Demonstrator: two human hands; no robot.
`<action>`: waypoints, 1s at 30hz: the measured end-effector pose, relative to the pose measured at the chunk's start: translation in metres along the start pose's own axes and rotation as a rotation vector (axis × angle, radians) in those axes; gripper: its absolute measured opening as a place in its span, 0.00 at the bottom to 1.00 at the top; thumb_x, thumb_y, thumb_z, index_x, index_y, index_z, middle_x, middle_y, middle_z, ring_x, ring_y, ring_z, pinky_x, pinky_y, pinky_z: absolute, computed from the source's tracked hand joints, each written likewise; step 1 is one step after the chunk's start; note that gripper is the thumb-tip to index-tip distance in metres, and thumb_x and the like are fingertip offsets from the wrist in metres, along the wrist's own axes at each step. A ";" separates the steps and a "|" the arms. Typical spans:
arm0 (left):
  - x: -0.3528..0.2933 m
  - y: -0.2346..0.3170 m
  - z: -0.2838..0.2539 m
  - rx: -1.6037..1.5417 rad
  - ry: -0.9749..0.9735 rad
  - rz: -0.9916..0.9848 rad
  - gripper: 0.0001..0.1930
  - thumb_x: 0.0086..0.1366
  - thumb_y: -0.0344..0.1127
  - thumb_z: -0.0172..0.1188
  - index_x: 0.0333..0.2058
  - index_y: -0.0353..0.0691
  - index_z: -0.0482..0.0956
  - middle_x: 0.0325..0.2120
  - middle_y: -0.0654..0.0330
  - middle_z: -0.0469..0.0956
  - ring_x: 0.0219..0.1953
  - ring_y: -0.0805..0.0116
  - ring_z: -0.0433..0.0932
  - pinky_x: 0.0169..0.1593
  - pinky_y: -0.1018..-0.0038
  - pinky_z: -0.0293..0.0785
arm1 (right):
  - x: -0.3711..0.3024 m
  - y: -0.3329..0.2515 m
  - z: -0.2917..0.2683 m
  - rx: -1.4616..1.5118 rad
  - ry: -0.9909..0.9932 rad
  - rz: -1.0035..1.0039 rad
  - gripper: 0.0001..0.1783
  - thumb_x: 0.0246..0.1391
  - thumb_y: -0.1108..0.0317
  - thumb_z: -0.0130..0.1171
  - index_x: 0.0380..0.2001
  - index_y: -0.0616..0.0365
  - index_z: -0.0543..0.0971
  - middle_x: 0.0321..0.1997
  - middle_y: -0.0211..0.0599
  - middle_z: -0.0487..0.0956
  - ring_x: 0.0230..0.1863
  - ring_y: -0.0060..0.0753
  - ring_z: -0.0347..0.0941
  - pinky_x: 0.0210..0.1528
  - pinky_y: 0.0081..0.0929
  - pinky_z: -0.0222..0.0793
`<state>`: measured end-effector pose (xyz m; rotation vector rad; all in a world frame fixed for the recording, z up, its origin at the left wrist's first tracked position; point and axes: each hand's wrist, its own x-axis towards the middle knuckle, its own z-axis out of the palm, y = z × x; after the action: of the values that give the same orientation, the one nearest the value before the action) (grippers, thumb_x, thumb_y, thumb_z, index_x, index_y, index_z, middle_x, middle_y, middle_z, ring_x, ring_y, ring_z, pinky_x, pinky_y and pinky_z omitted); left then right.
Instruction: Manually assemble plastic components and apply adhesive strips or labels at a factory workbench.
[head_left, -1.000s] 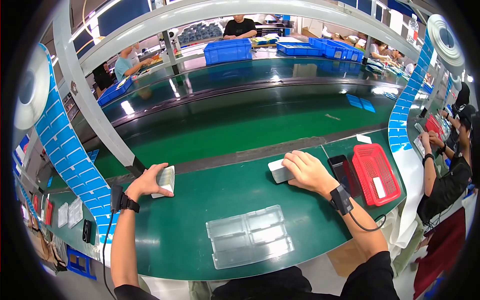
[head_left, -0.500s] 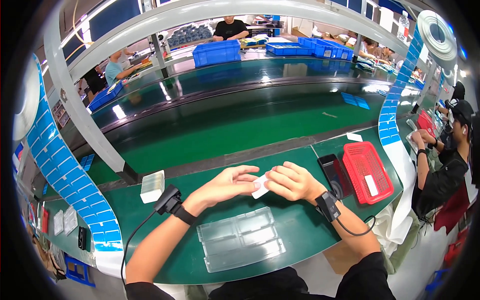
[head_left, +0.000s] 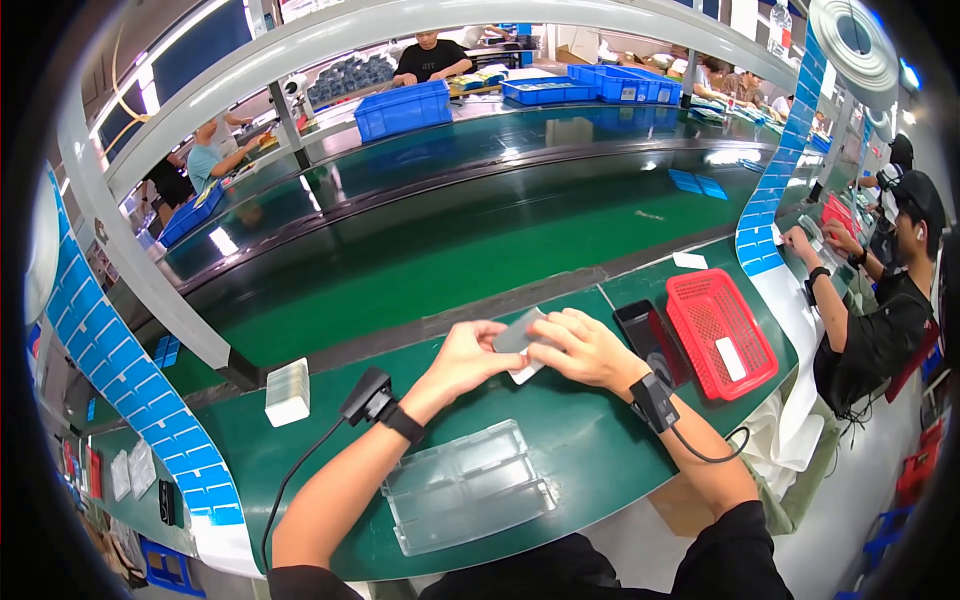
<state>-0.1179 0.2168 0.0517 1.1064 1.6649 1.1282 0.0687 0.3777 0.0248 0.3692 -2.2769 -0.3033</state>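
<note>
**A:** Where is the piece, seen from your end?

**B:** I have a small grey-and-white stack of flat rectangular pieces (head_left: 519, 332) between the two hands, over the green tabletop (head_left: 600, 455). Call that the clock's centre, twelve pointing away from the wearer.

**A:** And the grip?

**B:** I see the left hand (head_left: 466, 358) gripping it from nine o'clock, thumb along the near edge. The right hand (head_left: 585, 348) grips it from three, fingers bent over that end. The grey face is blurred, so I cannot tell how many pieces are there, nor whether it touches the tabletop.

**A:** What lies around them?

**B:** Just below nine, well apart, I see a standing block of thin white cards (head_left: 288, 392). Between six and seven, nearer the wearer, is a clear plastic compartmented tray (head_left: 465, 490).

**A:** Anything to the right?

**B:** At three, I get a black rectangular phone (head_left: 645, 330), just beside a red perforated plastic basket (head_left: 705, 315) with a white rectangular card (head_left: 730, 358) inside. Toward two lies a loose white slip (head_left: 690, 260).
</note>
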 end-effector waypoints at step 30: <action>0.060 -0.025 0.001 0.653 0.095 0.235 0.57 0.49 0.54 0.75 0.71 0.28 0.59 0.66 0.42 0.66 0.70 0.43 0.61 0.73 0.53 0.58 | -0.131 0.049 -0.214 -0.041 -0.671 1.162 0.15 0.53 0.63 0.71 0.36 0.65 0.85 0.33 0.55 0.84 0.38 0.57 0.83 0.43 0.43 0.79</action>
<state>-0.1388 0.2691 0.0184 1.7098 2.0921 0.7902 0.3044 0.4483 0.0928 -1.2253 -2.6720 0.1700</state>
